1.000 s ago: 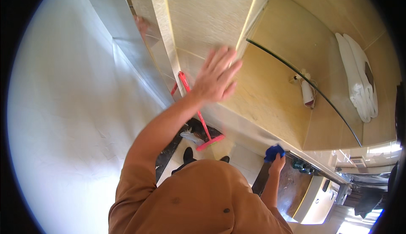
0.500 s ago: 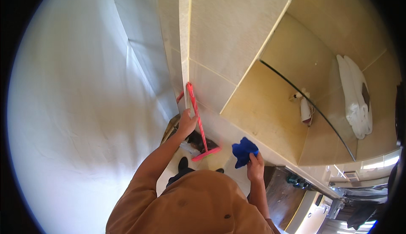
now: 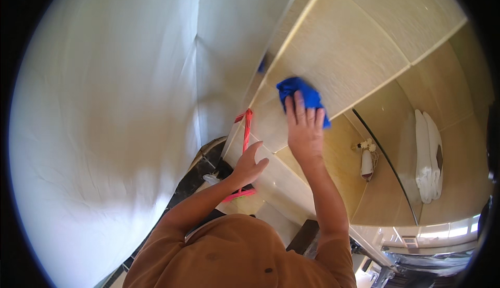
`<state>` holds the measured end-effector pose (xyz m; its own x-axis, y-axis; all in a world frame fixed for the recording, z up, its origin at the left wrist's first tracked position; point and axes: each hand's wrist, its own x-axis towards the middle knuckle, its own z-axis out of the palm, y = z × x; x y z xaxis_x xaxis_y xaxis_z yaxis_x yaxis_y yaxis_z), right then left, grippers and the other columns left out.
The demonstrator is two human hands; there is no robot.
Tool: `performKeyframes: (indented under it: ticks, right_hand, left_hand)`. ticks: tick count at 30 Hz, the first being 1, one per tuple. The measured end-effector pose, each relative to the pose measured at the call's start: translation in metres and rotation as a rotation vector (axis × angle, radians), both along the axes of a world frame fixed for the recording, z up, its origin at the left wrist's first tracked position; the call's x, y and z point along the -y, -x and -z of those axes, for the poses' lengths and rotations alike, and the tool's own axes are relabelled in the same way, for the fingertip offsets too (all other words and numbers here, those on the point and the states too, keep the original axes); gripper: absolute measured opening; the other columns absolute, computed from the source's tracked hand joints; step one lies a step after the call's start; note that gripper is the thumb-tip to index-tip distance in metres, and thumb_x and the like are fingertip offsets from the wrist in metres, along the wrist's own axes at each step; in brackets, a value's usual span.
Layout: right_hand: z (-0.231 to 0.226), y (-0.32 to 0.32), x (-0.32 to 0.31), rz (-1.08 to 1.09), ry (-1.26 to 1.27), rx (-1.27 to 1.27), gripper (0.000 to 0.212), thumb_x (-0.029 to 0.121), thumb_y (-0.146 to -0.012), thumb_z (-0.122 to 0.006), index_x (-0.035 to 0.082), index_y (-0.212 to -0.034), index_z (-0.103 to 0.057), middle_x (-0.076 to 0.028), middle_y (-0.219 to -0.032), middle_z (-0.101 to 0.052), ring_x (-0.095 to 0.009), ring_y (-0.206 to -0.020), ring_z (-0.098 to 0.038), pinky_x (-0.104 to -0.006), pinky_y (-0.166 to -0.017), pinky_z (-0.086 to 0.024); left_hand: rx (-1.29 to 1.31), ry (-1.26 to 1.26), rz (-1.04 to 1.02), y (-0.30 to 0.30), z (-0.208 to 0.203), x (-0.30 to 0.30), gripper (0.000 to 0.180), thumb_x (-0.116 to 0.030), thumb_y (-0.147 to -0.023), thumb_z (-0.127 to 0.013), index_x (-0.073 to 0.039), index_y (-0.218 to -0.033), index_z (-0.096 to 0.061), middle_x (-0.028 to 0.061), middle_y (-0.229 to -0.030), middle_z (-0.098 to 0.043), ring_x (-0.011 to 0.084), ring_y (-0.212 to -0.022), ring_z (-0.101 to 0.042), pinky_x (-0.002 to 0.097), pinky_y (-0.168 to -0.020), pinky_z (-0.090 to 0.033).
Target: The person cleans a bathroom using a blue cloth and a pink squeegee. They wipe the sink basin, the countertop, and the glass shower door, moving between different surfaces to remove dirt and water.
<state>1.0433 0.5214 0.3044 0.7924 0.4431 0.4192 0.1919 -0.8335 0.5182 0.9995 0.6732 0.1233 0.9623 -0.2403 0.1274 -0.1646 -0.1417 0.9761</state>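
Note:
My right hand [image 3: 304,134] lies with its fingers flat over a crumpled blue cloth [image 3: 302,92], pressed against the beige tiled wall [image 3: 346,48]. My left hand [image 3: 251,165] is lower down, thumb and fingers apart, with nothing visible in it. Just behind that hand leans a red long-handled tool [image 3: 246,132] with a wide flat head near the floor; whether it is a broom or a squeegee I cannot tell.
A pale curtain-like sheet [image 3: 114,132] covers the left side. Right of the wall, a tiled recess has a dark-edged glass shelf [image 3: 383,158], a white bottle-shaped object with flowers [image 3: 367,163], and folded white towels [image 3: 428,155]. Dark items lie low beside the sheet.
My right hand has risen with the blue cloth from beside my body onto the wall tiles. My left hand has come off the wall edge, and the view has shifted.

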Motion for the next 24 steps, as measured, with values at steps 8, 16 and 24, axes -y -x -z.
performKeyframes:
  ticks: [8,16,24]
  right_hand:
    - [0.205,-0.011,0.023,-0.290,0.121,-0.399,0.057,0.013,-0.093,-0.049,-0.002,-0.148,-0.050,-0.014,-0.145,-0.057,-0.029,-0.142,-0.046,-0.0449,-0.125,-0.024]
    - [0.163,-0.006,0.028,-0.191,0.166,-0.348,0.056,0.015,-0.094,-0.049,0.002,-0.148,-0.050,-0.015,-0.148,-0.054,-0.032,-0.142,-0.046,-0.0502,-0.123,-0.025]
    - [-0.012,-0.010,-0.007,0.053,0.074,0.204,0.054,0.020,-0.095,-0.055,0.005,-0.147,-0.053,-0.025,-0.148,-0.048,-0.047,-0.136,-0.046,-0.0654,-0.116,-0.029]
  left_hand:
    - [-0.121,-0.057,-0.081,0.015,0.043,-0.041,0.060,-0.024,-0.090,-0.068,0.005,-0.139,-0.049,0.0286,-0.133,-0.059,0.0426,-0.127,-0.055,0.0455,-0.109,-0.043]
    - [0.000,-0.130,-0.139,-0.021,0.100,-0.017,0.059,-0.022,-0.088,-0.067,0.005,-0.137,-0.048,0.0301,-0.129,-0.059,0.0447,-0.124,-0.056,0.0494,-0.105,-0.045]
    - [-0.242,-0.040,-0.315,-0.093,0.101,0.011,0.036,-0.024,-0.090,-0.064,-0.003,-0.119,-0.059,0.0262,-0.107,-0.069,0.0465,-0.105,-0.066,0.0530,-0.091,-0.052]
